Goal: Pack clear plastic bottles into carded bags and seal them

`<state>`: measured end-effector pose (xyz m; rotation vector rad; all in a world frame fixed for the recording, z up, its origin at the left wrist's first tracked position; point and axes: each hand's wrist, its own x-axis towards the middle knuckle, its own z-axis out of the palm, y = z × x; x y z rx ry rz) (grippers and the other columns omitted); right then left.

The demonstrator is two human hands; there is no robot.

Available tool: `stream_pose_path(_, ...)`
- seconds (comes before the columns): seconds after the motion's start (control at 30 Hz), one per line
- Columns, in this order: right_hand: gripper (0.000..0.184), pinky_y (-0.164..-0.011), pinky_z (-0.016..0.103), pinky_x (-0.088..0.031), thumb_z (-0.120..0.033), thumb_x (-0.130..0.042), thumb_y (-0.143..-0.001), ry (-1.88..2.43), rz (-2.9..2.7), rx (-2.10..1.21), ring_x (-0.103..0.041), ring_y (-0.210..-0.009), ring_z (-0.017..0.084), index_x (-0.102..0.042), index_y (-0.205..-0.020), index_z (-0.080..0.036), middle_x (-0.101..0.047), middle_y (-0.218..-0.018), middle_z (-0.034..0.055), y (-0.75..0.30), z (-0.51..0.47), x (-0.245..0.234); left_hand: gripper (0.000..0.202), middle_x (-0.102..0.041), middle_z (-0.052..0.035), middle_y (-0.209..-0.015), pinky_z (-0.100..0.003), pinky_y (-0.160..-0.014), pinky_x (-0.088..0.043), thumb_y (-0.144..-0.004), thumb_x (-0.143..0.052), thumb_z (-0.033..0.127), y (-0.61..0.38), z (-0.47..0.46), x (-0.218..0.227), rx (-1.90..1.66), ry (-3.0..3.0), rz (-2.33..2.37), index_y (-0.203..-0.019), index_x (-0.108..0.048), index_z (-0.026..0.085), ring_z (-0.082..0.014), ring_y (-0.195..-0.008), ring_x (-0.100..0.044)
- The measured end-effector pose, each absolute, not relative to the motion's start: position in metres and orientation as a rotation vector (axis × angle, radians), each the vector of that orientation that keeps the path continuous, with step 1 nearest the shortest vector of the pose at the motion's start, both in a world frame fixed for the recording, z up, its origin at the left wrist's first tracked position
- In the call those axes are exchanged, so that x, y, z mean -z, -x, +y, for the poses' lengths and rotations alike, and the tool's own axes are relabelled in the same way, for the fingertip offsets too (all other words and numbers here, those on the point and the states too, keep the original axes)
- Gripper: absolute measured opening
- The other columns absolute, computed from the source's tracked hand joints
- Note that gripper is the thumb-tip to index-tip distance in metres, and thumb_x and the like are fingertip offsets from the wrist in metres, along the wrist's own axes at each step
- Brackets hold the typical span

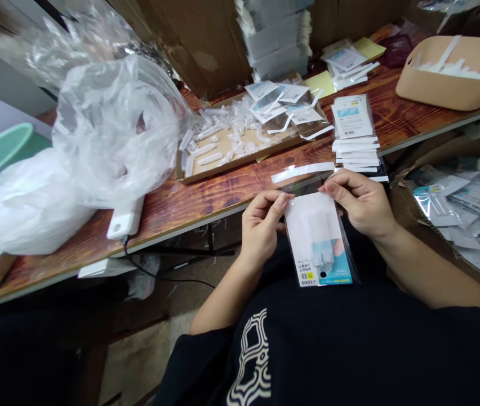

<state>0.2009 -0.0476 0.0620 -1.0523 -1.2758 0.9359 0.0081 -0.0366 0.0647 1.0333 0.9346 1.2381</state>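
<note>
Packet (318, 239) | likely light, slick, thin-skinned, easily creased | best held by upper edges | left hand (262, 223), right hand (360, 204): both pinched closed, one upper edge each

You have two hands: one left hand (261, 228), one right hand (360, 203). Between them, one held packet (297, 225). Tabletop (214, 193), middle: one shallow tray (231, 164); in it, several loose tubes (210, 158), too jumbled for you to count. Over the tray's right end, at least three heaped packets (305, 115), overlapping. Just past that end, one packet stack (352, 121), layers unclear. Far edge: one tall pale stack (280, 42), two yellow papers (323, 83). Toward the right: one tan bin (438, 90). Near edge, leftward: one white device (125, 219), one cord (159, 277). Below the near edge, at your right: one carton (398, 206), many packets, uncountable
</note>
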Motion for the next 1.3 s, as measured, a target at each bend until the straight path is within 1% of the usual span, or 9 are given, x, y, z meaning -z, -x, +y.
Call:
stream_pose_path(0.13,0.042,-0.039,0.026,-0.035,-0.062,-0.078,-0.084,0.954,-1.263,-1.050,-0.042,-0.049,0.006,-0.068,-0.074,-0.022,-0.063,-0.087,0.0013,-0.202,-0.041,-0.058,0.041,-0.068,0.0019,-0.073,-0.013,-0.035,-0.045,-0.069,-0.090,0.055,-0.005,-0.033,-0.069,-1.151,-1.051,0.909,-0.079,-0.072,0.020,-0.0053,-0.049,-0.052)
stream_pose_path(0.3,0.043,-0.043,0.024,-0.036,-0.062,-0.078,-0.084,0.904,-1.312,-1.149,-0.042,-0.054,0.008,-0.068,-0.076,-0.021,-0.060,-0.077,0.0000,-0.212,-0.013,-0.068,0.040,-0.060,0.0038,-0.063,-0.016,-0.041,-0.048,-0.068,-0.091,0.053,-0.001,-0.006,-0.087,-1.025,-1.104,0.856,-0.075,-0.069,0.020,-0.0066,-0.048,-0.053)
stream_pose_path(0.43,0.035,-0.073,0.034,-0.054,-0.059,-0.076,-0.088,0.817,-1.548,-0.683,-0.059,-0.077,0.016,-0.074,-0.078,-0.025,-0.064,-0.082,0.0026,-0.226,0.019,-0.108,0.034,-0.073,-0.0016,-0.077,-0.026,-0.067,-0.060,-0.073,-0.089,0.051,0.003,0.031,-0.117,-1.237,-1.457,0.829,-0.077,-0.076,0.020,-0.0136,-0.070,-0.068)
stream_pose_path(0.5,0.026,-0.089,0.041,-0.054,-0.053,-0.074,-0.091,0.769,-1.658,-0.436,-0.064,-0.092,0.021,-0.077,-0.083,-0.028,-0.068,-0.090,0.0041,-0.233,0.028,-0.123,0.023,-0.077,-0.0043,-0.085,-0.032,-0.081,-0.061,-0.080,-0.085,0.044,0.008,0.044,-0.126,-1.350,-1.751,0.791,-0.081,-0.080,0.022,-0.0181,-0.084,-0.072)
stream_pose_path(0.63,0.013,-0.089,0.043,-0.052,-0.038,-0.071,-0.095,0.788,-1.834,-0.242,-0.064,-0.090,0.021,-0.080,-0.090,-0.030,-0.072,-0.092,0.0041,-0.241,0.028,-0.111,0.010,-0.079,-0.0058,-0.093,-0.039,-0.096,-0.056,-0.089,-0.073,0.023,0.017,0.047,-0.105,-1.365,-2.185,0.742,-0.091,-0.083,0.025,-0.0199,-0.094,-0.074)
stream_pose_path(0.77,0.013,-0.081,0.036,-0.052,-0.023,-0.068,-0.095,0.835,-1.928,-0.328,-0.065,-0.086,0.018,-0.080,-0.094,-0.026,-0.073,-0.090,0.0032,-0.245,0.016,-0.062,0.011,-0.076,-0.0056,-0.087,-0.035,-0.085,-0.055,-0.087,-0.072,0.021,0.017,0.029,-0.054,-1.269,-2.098,0.968,-0.088,-0.083,0.025,-0.0195,-0.087,-0.070)
stream_pose_path(0.9,0.015,-0.082,0.036,-0.051,-0.017,-0.067,-0.095,0.869,-1.924,-0.385,-0.066,-0.088,0.017,-0.080,-0.097,-0.026,-0.076,-0.093,0.0026,-0.249,0.005,-0.028,0.014,-0.070,-0.0035,-0.075,-0.028,-0.067,-0.050,-0.078,-0.082,0.034,0.009,0.009,-0.020,-1.132,-1.637,1.141,-0.084,-0.083,0.022,-0.0154,-0.071,-0.063)
stream_pose_path(1.17,0.013,-0.082,0.040,-0.048,-0.029,-0.070,-0.094,0.948,-2.035,-0.359,-0.060,-0.086,0.020,-0.080,-0.086,-0.027,-0.068,-0.088,0.0042,-0.259,-0.001,-0.020,0.036,-0.077,-0.0051,-0.073,-0.028,-0.068,-0.057,-0.056,-0.095,0.043,0.005,0.003,-0.013,-0.887,-1.092,1.143,-0.074,-0.081,0.016,-0.0133,-0.065,-0.065)
stream_pose_path(1.3,0.011,-0.079,0.037,-0.051,-0.028,-0.069,-0.095,1.022,-1.968,-0.430,-0.063,-0.084,0.019,-0.078,-0.089,-0.026,-0.065,-0.086,0.0035,-0.259,-0.004,-0.021,0.045,-0.078,-0.0067,-0.080,-0.031,-0.069,-0.063,-0.052,-0.098,0.046,0.003,0.003,-0.013,-0.858,-0.955,1.059,-0.079,-0.082,0.014,-0.0163,-0.073,-0.071)
